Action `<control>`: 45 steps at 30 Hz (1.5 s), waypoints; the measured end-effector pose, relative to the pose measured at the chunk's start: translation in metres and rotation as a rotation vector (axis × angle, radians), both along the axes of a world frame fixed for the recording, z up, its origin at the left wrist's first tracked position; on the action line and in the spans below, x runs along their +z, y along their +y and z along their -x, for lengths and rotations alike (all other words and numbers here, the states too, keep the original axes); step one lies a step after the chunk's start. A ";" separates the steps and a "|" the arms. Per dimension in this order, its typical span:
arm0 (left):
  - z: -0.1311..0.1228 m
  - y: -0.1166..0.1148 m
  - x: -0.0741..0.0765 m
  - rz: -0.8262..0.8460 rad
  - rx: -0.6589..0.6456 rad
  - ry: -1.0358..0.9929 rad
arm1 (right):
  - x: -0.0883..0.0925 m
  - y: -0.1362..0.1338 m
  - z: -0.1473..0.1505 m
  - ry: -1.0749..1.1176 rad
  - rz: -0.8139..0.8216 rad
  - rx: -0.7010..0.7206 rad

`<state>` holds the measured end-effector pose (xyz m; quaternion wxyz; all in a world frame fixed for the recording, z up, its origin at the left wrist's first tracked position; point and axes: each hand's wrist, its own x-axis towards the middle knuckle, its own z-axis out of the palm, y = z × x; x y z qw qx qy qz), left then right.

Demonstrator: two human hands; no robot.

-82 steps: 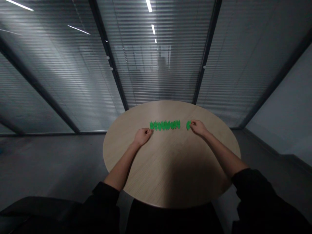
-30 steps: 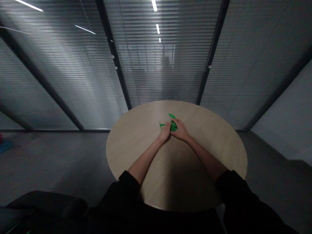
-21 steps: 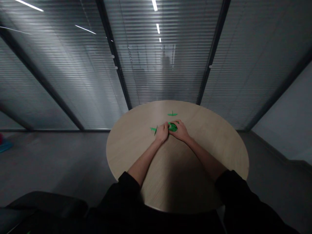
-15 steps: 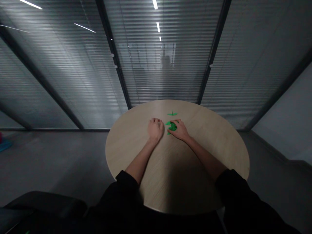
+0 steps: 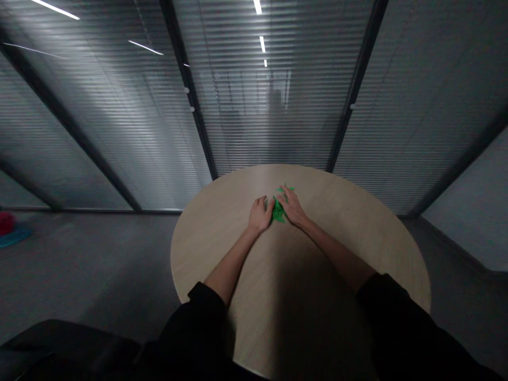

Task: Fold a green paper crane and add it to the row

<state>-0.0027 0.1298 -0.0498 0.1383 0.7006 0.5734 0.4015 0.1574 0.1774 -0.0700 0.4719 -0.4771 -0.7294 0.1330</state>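
A round, pale wooden table (image 5: 222, 233) stood on a grey floor (image 5: 79, 264) before glass walls (image 5: 119, 132) lined with fine horizontal blinds (image 5: 416, 106) — dark frames (image 5: 190, 95) between the panes. Ceiling light strips (image 5: 262, 43) glowed in the glass; lower left, perhaps a dark chair (image 5: 59, 349).

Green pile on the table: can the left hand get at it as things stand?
Likely yes: the left hand lies against the green pile, with the right hand on its other side.

— What's worn on the arms?
— Black, loose sleeves: left sleeve (image 5: 196, 312), right sleeve (image 5: 392, 312). Cuffs end below the elbows, forearms uncovered.
— And lower down?
— Both bare: left hand (image 5: 260, 214), right hand (image 5: 292, 207).
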 end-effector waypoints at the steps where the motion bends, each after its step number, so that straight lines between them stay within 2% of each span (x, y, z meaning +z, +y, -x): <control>1: -0.001 -0.001 0.000 -0.004 -0.016 0.012 | 0.002 0.009 -0.005 0.016 -0.033 -0.061; 5: -0.004 -0.005 0.000 -0.054 -0.061 0.118 | 0.004 0.053 -0.020 0.060 -0.015 -0.178; 9: -0.006 -0.006 0.000 -0.056 -0.084 0.194 | 0.001 0.088 -0.015 0.053 0.078 -0.150; 13: -0.007 -0.005 0.000 -0.040 -0.104 0.236 | -0.001 0.096 -0.009 0.042 0.158 -0.071; 17: -0.008 -0.005 0.000 -0.047 -0.126 0.279 | -0.001 0.080 -0.012 0.060 0.208 0.044; 22: -0.009 -0.005 -0.004 -0.061 -0.145 0.304 | 0.004 0.039 -0.022 0.115 0.294 0.193; 29: -0.009 -0.005 -0.002 -0.035 -0.213 0.266 | 0.013 -0.012 -0.053 0.273 0.453 0.352; 31: -0.010 -0.004 0.000 -0.023 -0.208 0.224 | 0.011 -0.026 -0.060 0.191 0.396 0.338; 34: -0.013 0.001 0.001 0.003 -0.250 0.149 | 0.006 -0.044 -0.062 -0.043 0.246 0.272; 38: -0.020 0.007 0.000 0.104 -0.285 0.040 | 0.000 -0.047 -0.051 -0.292 0.061 0.210; 42: -0.029 0.008 -0.003 0.147 -0.254 -0.080 | -0.003 -0.035 -0.035 -0.322 -0.005 0.191; 45: -0.035 0.008 -0.005 0.130 -0.230 -0.141 | -0.001 -0.031 -0.023 -0.295 -0.015 0.236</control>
